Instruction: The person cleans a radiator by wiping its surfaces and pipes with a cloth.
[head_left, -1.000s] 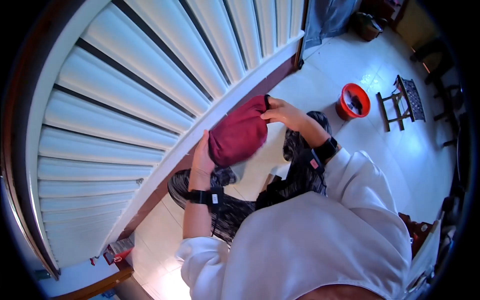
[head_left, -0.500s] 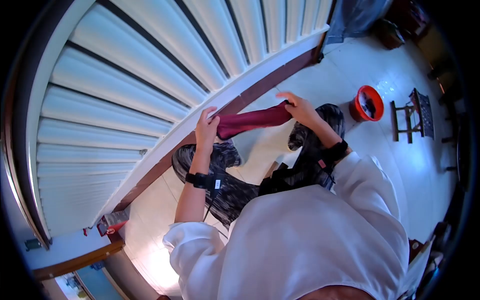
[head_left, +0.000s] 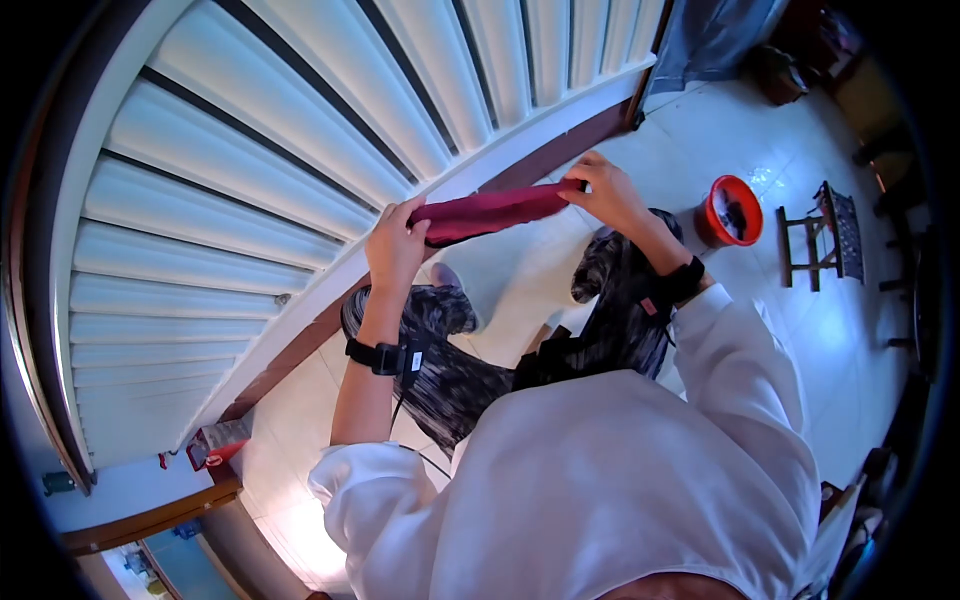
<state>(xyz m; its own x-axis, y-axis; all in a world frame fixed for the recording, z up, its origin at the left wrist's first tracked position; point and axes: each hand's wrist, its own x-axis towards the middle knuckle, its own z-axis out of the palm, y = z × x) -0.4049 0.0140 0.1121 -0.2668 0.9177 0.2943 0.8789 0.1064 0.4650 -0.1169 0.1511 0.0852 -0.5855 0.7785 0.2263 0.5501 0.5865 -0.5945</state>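
Observation:
A dark red cloth point(head_left: 495, 211) with dark edges is stretched in a narrow band between my two hands, above my knees. Its left end is pinched in my left hand point(head_left: 396, 248), thumb against fingers. My right hand point(head_left: 608, 190) grips the other end near the dark trim. Both wrists carry black straps. What the cloth is, I cannot make out.
White slatted panels point(head_left: 250, 150) rise in front and to the left. On the tiled floor point(head_left: 520, 270), a red bucket point(head_left: 713, 222) with dark contents stands at the right, beside a small stool point(head_left: 840, 235). A red item point(head_left: 222, 452) lies at lower left.
The cloth has gone from a broad, open shape to a narrow band. Both hands have risen slightly since half a second ago, and their fingers have closed more on the ends.

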